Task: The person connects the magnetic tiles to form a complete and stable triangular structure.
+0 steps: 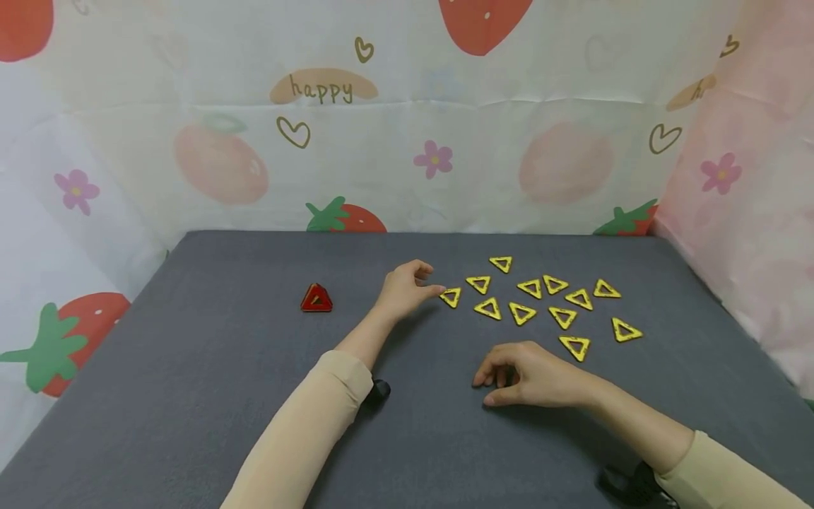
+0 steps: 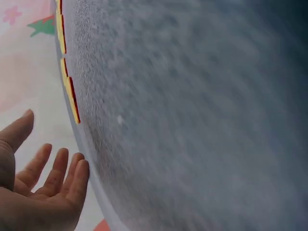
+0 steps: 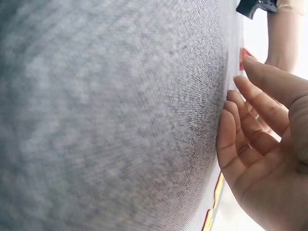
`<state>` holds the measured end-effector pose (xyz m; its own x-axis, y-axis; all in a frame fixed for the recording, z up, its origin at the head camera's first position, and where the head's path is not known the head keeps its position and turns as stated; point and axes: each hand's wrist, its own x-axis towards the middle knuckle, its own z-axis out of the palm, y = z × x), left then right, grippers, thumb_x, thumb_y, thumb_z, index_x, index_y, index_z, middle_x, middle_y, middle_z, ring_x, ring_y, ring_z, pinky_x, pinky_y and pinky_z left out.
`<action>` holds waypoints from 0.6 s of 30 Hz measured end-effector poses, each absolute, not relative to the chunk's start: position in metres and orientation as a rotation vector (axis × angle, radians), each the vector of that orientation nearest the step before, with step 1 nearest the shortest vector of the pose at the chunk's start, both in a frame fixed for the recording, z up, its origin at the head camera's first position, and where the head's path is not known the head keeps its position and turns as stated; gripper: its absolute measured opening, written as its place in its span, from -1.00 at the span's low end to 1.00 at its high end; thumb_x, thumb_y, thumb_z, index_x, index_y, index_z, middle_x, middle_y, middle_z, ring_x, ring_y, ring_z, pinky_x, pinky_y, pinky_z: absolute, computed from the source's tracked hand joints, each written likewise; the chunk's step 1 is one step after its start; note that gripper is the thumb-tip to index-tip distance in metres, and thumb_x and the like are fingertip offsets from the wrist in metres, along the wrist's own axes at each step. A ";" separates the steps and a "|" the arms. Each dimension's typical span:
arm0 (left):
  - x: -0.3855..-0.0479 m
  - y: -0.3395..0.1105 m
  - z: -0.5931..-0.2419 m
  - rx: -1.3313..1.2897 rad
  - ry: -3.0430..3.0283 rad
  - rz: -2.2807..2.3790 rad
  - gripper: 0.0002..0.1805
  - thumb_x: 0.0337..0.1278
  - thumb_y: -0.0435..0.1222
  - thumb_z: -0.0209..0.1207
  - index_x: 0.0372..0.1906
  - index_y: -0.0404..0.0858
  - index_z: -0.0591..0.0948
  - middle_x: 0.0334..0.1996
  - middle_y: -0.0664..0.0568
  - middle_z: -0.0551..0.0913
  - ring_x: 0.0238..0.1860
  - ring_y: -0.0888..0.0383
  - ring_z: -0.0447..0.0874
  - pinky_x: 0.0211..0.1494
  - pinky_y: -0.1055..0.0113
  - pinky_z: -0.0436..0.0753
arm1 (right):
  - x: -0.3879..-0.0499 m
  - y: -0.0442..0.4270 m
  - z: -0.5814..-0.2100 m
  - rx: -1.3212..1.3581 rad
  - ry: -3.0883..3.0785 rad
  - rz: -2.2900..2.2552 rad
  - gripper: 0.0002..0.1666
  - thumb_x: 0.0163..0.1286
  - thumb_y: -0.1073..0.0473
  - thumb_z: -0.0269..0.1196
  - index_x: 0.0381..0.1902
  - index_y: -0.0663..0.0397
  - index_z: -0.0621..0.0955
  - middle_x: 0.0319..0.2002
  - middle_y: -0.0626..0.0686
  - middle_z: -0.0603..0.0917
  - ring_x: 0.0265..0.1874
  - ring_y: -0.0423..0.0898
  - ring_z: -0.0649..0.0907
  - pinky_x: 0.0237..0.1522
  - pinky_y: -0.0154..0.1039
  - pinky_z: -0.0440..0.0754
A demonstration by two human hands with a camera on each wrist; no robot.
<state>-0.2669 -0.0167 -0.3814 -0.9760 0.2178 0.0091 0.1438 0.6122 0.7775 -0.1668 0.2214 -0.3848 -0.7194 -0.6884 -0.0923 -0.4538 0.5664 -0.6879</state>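
Fingers, left hand (image 1: pixel 404 290): spread, thumb tip just beside leftmost yellow triangular ring (image 1: pixel 456 298), contact unclear | right hand (image 1: pixel 534 376): fingers loosely bent, holding nothing | eleven more yellow triangular rings (image 1: pixel 562 309) scattered right of left hand | red triangle (image 1: pixel 326 304) left of it | gray tabletop (image 1: pixel 191 396) underneath, strawberry-print cloth (image 1: pixel 381 170) behind

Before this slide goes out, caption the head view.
Left hand beside scattered yellow triangles, right hand in the foreground, red triangle lying apart on the grey tabletop.
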 end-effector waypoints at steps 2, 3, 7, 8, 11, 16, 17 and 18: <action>-0.268 -0.014 -0.382 0.319 2.740 1.255 -0.43 0.24 -0.11 0.29 0.30 -0.23 0.50 0.24 -0.17 0.58 0.25 -0.11 0.55 0.24 0.02 0.57 | -0.167 0.221 -0.385 -0.933 2.453 -0.931 -0.77 0.22 -0.03 0.43 -0.15 -0.24 0.70 -0.24 -0.15 0.67 -0.36 -0.31 0.61 -0.27 -0.35 0.62; -0.269 -0.013 -0.382 0.333 2.744 1.219 -0.41 0.24 -0.11 0.29 0.31 -0.23 0.49 0.24 -0.18 0.57 0.25 -0.11 0.55 0.25 0.01 0.56 | -0.167 0.221 -0.385 -0.934 2.454 -0.930 -0.77 0.22 -0.03 0.43 -0.15 -0.24 0.70 -0.24 -0.14 0.67 -0.36 -0.31 0.61 -0.27 -0.35 0.62; -0.271 -0.009 -0.381 0.407 2.761 1.064 -0.35 0.21 -0.09 0.31 0.37 -0.19 0.44 0.26 -0.20 0.55 0.29 -0.13 0.48 0.34 -0.02 0.46 | -0.167 0.221 -0.385 -0.939 2.456 -0.925 -0.77 0.23 -0.04 0.43 -0.15 -0.25 0.70 -0.24 -0.14 0.67 -0.37 -0.31 0.61 -0.27 -0.35 0.62; -0.272 -0.009 -0.381 0.421 2.770 1.027 -0.34 0.21 -0.08 0.31 0.38 -0.17 0.44 0.27 -0.19 0.54 0.31 -0.14 0.45 0.37 -0.03 0.43 | -0.167 0.221 -0.385 -0.943 2.456 -0.925 -0.77 0.23 -0.04 0.43 -0.15 -0.24 0.70 -0.24 -0.14 0.68 -0.37 -0.32 0.61 -0.27 -0.35 0.62; -0.273 -0.006 -0.382 0.440 2.783 0.932 -0.33 0.21 -0.04 0.30 0.39 -0.10 0.44 0.32 -0.17 0.47 0.33 -0.18 0.36 0.38 -0.06 0.38 | -0.167 0.221 -0.384 -0.949 2.456 -0.925 -0.77 0.23 -0.03 0.42 -0.15 -0.23 0.70 -0.24 -0.13 0.68 -0.37 -0.32 0.62 -0.28 -0.35 0.62; -0.275 -0.001 -0.383 0.410 2.774 0.888 -0.35 0.21 0.01 0.29 0.39 0.02 0.45 0.35 -0.19 0.37 0.29 -0.20 0.30 0.30 -0.12 0.40 | -0.170 0.219 -0.381 -0.954 2.464 -0.921 -0.77 0.23 -0.02 0.43 -0.15 -0.21 0.71 -0.24 -0.14 0.70 -0.38 -0.32 0.63 -0.27 -0.35 0.63; -0.276 0.000 -0.383 0.403 2.775 0.884 -0.37 0.21 0.01 0.29 0.39 0.04 0.45 0.35 -0.19 0.36 0.29 -0.19 0.29 0.29 -0.11 0.40 | -0.170 0.219 -0.380 -0.958 2.471 -0.918 -0.77 0.23 -0.02 0.43 -0.15 -0.21 0.71 -0.24 -0.14 0.70 -0.38 -0.32 0.63 -0.27 -0.35 0.63; -0.276 0.000 -0.384 0.396 2.775 0.878 -0.38 0.22 0.00 0.28 0.38 0.06 0.45 0.35 -0.19 0.35 0.28 -0.19 0.29 0.29 -0.11 0.39 | -0.171 0.218 -0.380 -0.960 2.478 -0.914 -0.77 0.23 -0.02 0.43 -0.15 -0.21 0.71 -0.24 -0.14 0.70 -0.38 -0.32 0.63 -0.28 -0.35 0.63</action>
